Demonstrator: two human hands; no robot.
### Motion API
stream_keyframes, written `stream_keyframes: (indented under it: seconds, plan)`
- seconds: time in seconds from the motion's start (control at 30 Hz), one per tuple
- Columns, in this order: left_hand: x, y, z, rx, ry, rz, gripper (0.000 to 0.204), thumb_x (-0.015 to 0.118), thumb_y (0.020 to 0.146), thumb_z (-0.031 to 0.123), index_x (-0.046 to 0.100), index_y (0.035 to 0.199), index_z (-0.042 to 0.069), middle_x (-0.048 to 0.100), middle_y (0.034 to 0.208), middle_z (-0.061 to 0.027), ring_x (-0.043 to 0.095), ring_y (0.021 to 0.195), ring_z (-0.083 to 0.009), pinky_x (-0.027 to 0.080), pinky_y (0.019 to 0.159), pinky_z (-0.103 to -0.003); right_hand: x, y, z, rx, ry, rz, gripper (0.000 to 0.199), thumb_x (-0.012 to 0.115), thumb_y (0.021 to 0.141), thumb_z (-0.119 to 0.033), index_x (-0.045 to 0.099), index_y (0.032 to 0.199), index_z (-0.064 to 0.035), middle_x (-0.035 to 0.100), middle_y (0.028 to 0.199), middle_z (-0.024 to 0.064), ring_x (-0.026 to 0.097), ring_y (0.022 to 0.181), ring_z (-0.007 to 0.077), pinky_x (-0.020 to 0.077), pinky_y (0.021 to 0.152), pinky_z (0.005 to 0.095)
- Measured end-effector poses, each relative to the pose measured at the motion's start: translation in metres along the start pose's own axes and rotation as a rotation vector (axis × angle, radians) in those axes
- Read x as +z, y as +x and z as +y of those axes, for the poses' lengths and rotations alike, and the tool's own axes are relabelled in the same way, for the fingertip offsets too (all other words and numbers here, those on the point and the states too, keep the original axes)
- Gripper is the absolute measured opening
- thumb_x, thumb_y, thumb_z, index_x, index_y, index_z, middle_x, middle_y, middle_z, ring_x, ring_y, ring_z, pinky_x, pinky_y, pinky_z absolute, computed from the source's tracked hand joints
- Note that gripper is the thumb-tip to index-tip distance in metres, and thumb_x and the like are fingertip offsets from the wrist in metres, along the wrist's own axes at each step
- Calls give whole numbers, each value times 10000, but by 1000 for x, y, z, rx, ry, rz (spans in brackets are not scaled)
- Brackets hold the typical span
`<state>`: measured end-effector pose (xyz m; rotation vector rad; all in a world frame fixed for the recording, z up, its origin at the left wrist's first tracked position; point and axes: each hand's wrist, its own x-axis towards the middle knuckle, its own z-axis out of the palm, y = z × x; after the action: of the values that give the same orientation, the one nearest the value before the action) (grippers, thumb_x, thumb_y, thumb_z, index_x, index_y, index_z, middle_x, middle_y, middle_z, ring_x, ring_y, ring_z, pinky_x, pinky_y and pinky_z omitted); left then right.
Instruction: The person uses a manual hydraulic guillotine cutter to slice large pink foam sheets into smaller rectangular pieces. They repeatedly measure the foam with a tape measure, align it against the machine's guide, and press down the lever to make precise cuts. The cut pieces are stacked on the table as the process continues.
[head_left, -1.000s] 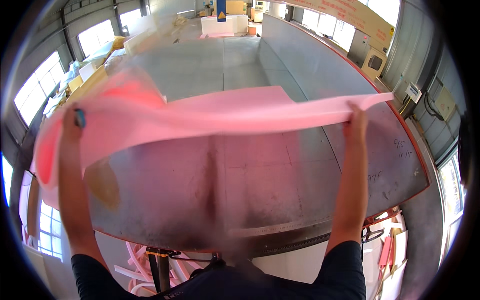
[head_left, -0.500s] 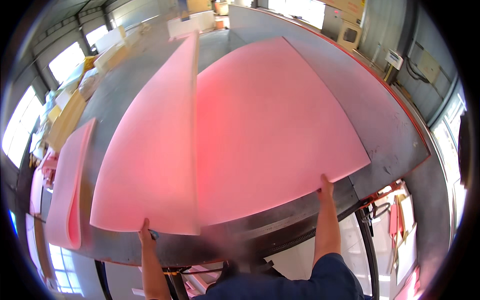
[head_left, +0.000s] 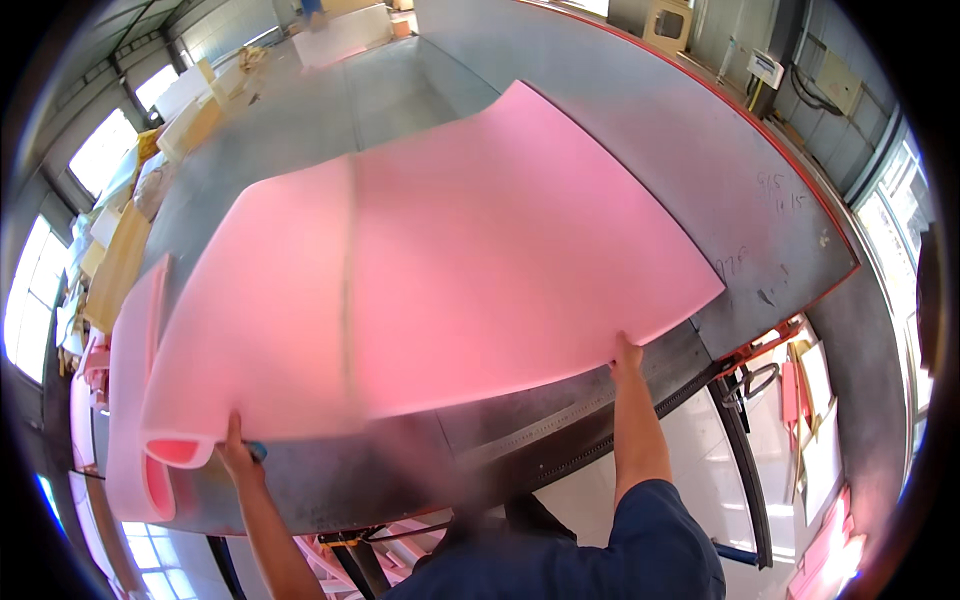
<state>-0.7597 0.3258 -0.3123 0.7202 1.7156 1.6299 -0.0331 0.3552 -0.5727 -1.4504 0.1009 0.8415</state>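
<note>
Both hands are pinching the near edge of a large pink foam sheet [head_left: 440, 270] lying on a grey metal desk [head_left: 640, 130]. The left hand [head_left: 237, 452] is gripping the near left corner and the right hand [head_left: 626, 352] the near right. Holding both corners level should be keeping it flat.

Foam workshop: steel cutting table [head_left: 640, 130], stacked foam [head_left: 120, 265]

Large grey metal table [head_left: 640, 130], red-edged; pink foam sheet [head_left: 450, 270] spread on it; folded foam strip [head_left: 135, 400] alongside

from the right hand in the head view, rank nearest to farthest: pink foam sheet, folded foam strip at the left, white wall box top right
1. pink foam sheet: the right hand grips its near edge.
2. white wall box: far up on the right wall.
3. folded foam strip: far across, by the left hand. Two and three are nearly too close to call.
</note>
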Motion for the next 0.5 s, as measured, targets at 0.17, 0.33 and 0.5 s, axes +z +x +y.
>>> stream_keyframes:
  seconds: [0.17, 0.33, 0.5]
  plan:
    - [-24, -24, -64, -16, -94, 138, 460, 705, 884, 219, 555, 1258, -3, 632, 1135, -88, 620, 959, -195, 521, 797, -327, 7, -25, 2, 4, 20, -14, 364, 677, 883, -183, 554, 1173, -1, 627, 1032, 98, 620, 787, 189, 477, 530, 370]
    - [-47, -13, -132, -93, -19, 57, 476, 704, 887, 234, 549, 1282, 18, 622, 1161, -68, 610, 991, -201, 515, 840, -343, 16, -29, 12, 5, -127, 119, 378, 694, 860, -156, 553, 1162, 22, 633, 1033, 120, 630, 849, 220, 506, 604, 385]
    - [-29, 9, -156, -168, -37, 63, 467, 722, 871, 265, 576, 1245, 26, 622, 1154, -68, 605, 982, -186, 509, 792, -320, -15, 14, 53, -171, -208, 180, 360, 719, 833, -184, 572, 1106, 0, 638, 1010, 114, 633, 813, 222, 504, 582, 372]
